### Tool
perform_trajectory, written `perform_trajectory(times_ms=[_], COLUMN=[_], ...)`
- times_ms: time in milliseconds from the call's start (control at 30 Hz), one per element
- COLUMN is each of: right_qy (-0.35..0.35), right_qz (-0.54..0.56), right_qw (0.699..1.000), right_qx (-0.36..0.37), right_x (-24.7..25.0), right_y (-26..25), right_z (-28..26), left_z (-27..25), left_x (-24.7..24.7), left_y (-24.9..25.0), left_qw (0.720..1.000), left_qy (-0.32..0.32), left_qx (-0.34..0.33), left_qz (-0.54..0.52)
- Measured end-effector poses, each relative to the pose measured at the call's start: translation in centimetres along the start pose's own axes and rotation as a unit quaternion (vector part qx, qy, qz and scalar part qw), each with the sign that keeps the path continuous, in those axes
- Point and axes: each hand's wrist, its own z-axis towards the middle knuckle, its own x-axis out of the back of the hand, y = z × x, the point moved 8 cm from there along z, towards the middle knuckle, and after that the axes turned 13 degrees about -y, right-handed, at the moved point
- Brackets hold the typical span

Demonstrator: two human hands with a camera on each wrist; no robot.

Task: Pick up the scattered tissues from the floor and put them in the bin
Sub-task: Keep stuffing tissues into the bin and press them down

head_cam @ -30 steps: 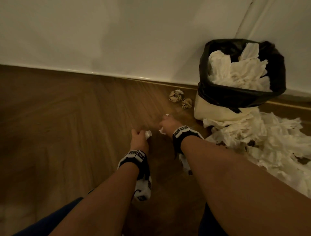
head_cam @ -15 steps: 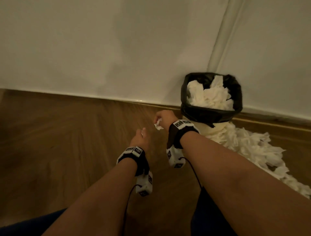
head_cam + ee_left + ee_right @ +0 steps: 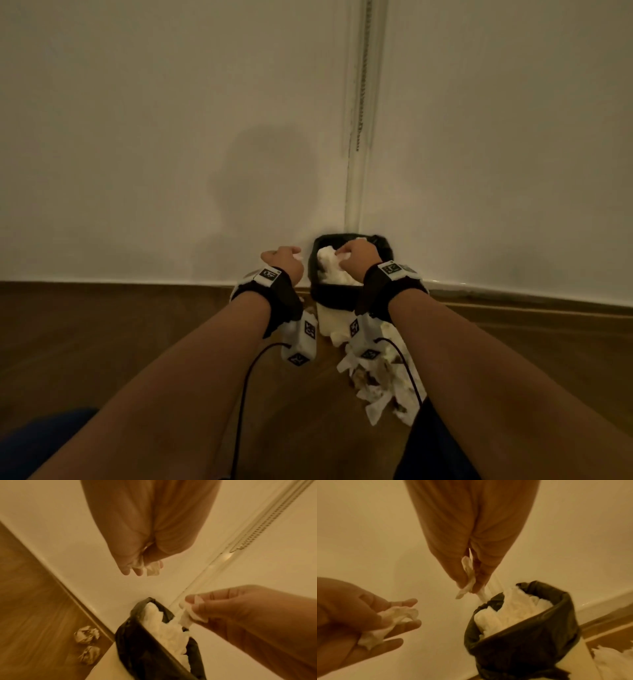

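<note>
Head view: bin (image 3: pixel 334 297) (tissue-stuffed (image 3: pixel 330 270)).

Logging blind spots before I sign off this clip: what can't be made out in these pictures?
- Floor tissue pile: head view, partly behind the right forearm and wrist camera; its extent is unknown.
- Bin: its depth is hidden under the tissues heaped inside; right wrist view cuts off its base.
- Two crumpled balls: left wrist view, blurred; material unclear.
- Left hand: head view shows only its back, hiding its tissue.

Bin (image 3: pixel 334 301) against wall (image 3: pixel 171 137); tissue pile (image 3: pixel 383 387) before it, seemingly touching.
</note>
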Motion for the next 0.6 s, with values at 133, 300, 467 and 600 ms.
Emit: perform_trajectory(times_ms=[133, 300, 467, 600], right_qy=[0.025, 0.096, 0.131, 0.142], right_qz=[-0.003, 0.061, 0.127, 0.159], right_qw=[0.999, 0.993, 0.982, 0.975], right_qx=[-0.024, -0.035, -0.041, -0.065], right_x=[3.0, 4.3, 4.1, 3.8], right_y=[3.0, 6.4, 8.3, 9.7], right_z=[-1.6, -2.4, -0.7, 0.9], left_z=[-0.1, 1.4, 3.4, 4.9], left_x=[0.4, -0.8, -2.7, -4.4], left_y=[4.4, 6.7, 5.8, 4.7], left_qw=[0.996, 0.982, 0.990, 0.990], left_qy=[0.014, -0.025, 0.007, 0.025], left_qx=[-0.060, -0.102, -0.137, -0.133], left_qz=[-0.058, -0.156, -0.015, 0.043])
